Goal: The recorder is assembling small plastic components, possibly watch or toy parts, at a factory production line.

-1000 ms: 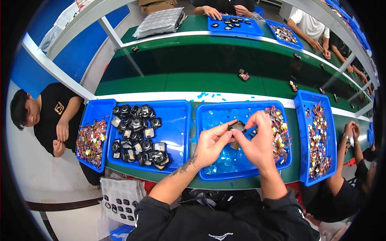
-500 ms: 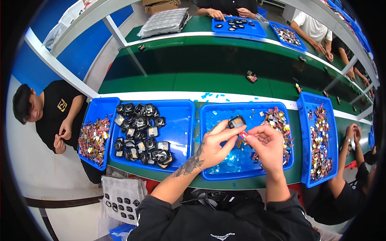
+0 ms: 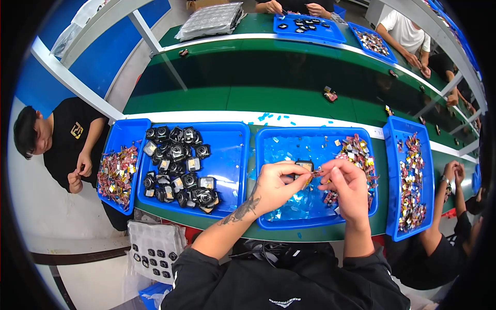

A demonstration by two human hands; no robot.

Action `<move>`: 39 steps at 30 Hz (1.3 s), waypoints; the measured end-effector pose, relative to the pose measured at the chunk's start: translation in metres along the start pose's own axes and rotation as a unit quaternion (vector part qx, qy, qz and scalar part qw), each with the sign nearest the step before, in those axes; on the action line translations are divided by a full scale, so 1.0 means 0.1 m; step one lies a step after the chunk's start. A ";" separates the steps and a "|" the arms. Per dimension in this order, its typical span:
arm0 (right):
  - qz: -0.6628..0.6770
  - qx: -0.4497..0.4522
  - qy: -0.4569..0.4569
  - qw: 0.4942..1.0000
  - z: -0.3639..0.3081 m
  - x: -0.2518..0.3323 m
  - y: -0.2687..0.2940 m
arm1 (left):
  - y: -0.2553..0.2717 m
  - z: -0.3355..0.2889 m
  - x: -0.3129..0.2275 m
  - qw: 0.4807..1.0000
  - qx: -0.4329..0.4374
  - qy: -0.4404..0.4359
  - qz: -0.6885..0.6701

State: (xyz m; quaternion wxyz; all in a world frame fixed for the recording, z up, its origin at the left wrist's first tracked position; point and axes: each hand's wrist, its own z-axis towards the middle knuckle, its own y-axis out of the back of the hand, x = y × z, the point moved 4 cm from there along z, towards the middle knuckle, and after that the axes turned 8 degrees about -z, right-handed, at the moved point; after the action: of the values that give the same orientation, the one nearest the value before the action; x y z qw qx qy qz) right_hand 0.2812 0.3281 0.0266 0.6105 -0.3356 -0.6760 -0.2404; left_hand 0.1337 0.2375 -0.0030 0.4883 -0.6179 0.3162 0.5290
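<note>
My left hand (image 3: pixel 279 187) is closed in a pinch over the middle blue tray (image 3: pixel 262 155). Between its fingertips and those of my right hand (image 3: pixel 347 185) is a small reddish electronic part (image 3: pixel 314 174), too small to make out in detail. The right hand's thumb and forefinger pinch at the part's other end. Just beyond my left fingers shows a black camera-like unit (image 3: pixel 305 165) with a tan rectangle; fingers cover its lower part, and I cannot tell whether the hand holds it. Blue film scraps (image 3: pixel 279 150) lie in the tray, beside a heap of similar reddish parts (image 3: pixel 356 150).
A blue tray (image 3: pixel 232 170) at left holds black lens-like units (image 3: pixel 178 152). Narrower trays of reddish parts flank both sides (image 3: pixel 120 178) (image 3: pixel 412 181). Beyond a white rail (image 3: pixel 206 118) runs a green belt (image 3: pixel 248 103) carrying scattered parts. Co-workers sit left, right and opposite.
The black unit now sits lower and more hidden behind my left fingers. My right hand's fingers have lifted and turned slightly around the small part. The whole view has shifted a little.
</note>
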 end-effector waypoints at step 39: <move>-0.148 -0.229 0.224 0.936 -0.02 -0.36 -0.27 | -0.08 -0.03 0.08 0.992 -0.001 -0.047 -0.116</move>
State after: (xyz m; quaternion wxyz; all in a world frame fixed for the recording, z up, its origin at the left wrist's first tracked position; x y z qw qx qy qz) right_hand 0.2640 0.3031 -0.0060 0.6102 -0.3001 -0.4904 -0.5450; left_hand 0.1435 0.2381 -0.0084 0.5601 -0.6251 0.2191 0.4975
